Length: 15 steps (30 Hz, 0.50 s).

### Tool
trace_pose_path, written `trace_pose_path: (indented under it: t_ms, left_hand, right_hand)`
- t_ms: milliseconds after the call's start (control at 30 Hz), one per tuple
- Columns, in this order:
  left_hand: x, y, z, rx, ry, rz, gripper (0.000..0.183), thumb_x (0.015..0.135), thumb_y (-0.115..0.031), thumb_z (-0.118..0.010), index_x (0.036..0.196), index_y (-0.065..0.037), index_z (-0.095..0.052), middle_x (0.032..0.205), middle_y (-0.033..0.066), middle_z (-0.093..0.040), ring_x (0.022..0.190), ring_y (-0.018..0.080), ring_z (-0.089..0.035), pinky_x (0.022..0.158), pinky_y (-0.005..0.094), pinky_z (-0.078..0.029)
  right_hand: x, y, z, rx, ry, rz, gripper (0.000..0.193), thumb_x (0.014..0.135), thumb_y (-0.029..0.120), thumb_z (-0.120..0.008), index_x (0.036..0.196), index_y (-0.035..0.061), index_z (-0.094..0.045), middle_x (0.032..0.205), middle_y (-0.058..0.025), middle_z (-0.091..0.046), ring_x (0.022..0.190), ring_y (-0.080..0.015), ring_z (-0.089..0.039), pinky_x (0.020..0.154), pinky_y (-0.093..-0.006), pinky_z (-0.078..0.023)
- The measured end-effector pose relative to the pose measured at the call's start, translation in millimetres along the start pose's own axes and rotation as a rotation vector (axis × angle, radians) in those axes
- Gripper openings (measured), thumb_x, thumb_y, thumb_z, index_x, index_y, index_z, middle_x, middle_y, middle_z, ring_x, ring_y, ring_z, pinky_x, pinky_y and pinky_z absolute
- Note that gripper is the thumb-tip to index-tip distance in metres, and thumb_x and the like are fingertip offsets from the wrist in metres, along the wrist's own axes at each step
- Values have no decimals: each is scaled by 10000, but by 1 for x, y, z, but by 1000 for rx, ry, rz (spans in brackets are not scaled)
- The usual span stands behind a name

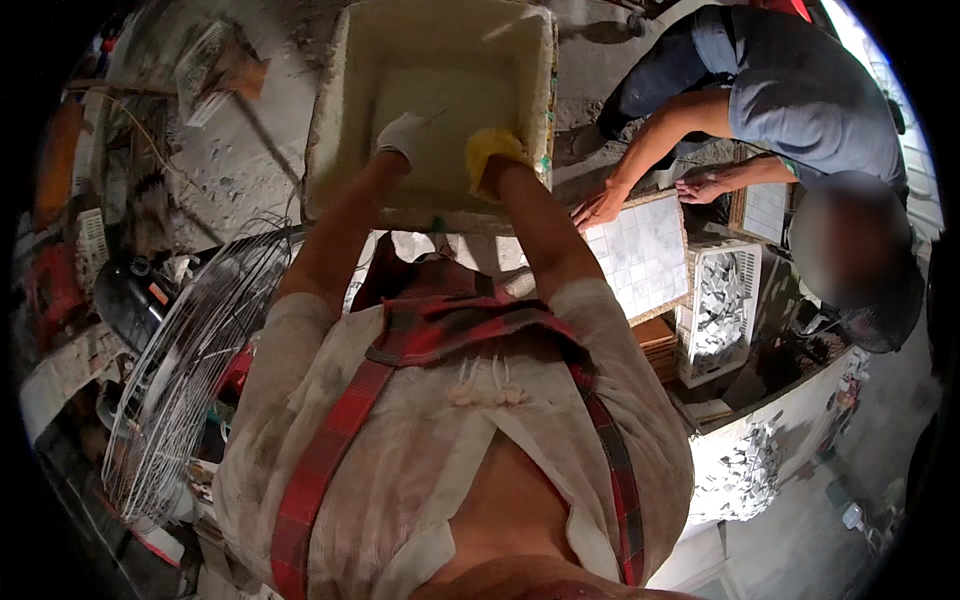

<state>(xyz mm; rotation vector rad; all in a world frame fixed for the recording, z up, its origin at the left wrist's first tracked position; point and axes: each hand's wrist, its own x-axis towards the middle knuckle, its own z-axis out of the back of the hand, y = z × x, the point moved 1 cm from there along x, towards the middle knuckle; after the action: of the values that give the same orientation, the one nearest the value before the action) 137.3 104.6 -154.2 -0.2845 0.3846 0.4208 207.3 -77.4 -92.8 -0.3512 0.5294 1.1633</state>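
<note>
Both my arms reach forward into a large pale tub point(318, 150) with worn, rough edges. My left hand point(402, 133), in a white glove, is over the tub's middle. A thin pale line runs off from its fingertips; whether it is held cannot be told, and the fingers are unclear. On the tub's right side is my right hand point(493, 160), rounded and closed, wrapped in something yellow. That yellow thing could be a sponge or a glove; its kind does not show. Cloudy greenish-white, the tub's inside may hold water.
At right a bent-over co-worker point(800, 90) holds a framed panel of pale square tiles point(640, 255). Beside it stands a white crate point(745, 300) full of small tile pieces. A wire fan guard point(190, 370) and assorted clutter lie at left.
</note>
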Motion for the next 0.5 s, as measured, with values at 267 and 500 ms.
trace_pose_path:
  t_ms: [267,500]
  left_hand:
    - [27,-25,-31,-177,112,68,342,948,-284,-499,1208,-107,-633,1235,147,-622,1111,330,-608,881,423,-507]
    - [-25,-11,12,73,68,99,303,909,-306,-565,1076,-97,-707,1112,135,-683,1025,320,-659,815,443,-536]
  right_hand:
    - [-1,12,4,30,-66,63,386,719,321,-694,1039,109,-731,1125,-133,-674,1033,-302,-649,862,-421,-517]
    - [51,-10,-81,-77,-128,49,397,795,325,-624,1123,113,-699,1198,-111,-649,1091,-295,-620,877,-464,-504]
